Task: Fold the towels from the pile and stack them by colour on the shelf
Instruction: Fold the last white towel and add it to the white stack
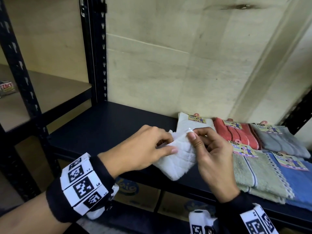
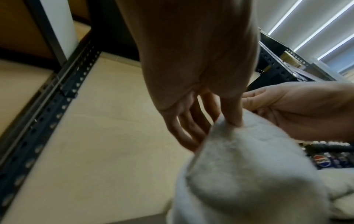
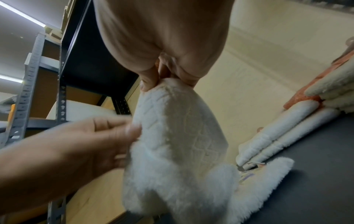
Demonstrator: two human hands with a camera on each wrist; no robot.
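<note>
Left hand (image 1: 143,149) and right hand (image 1: 212,149) pinching white towel (image 1: 175,157) top corners (near shelf (image 1: 104,125) front edge), bare board leftward.

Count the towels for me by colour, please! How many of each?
White or cream: 2, the white towel held in both hands and the cream towel behind it.
Red: 1, the red towel.
Grey: 1, the grey towel.
Green: 1, the green towel.
Blue: 1, the blue towel.
Total: 6.

left wrist: black band (image 1: 79,188), white square-code tags | right wrist: black band (image 1: 239,202), tags, white camera housing (image 1: 199,220)
</note>
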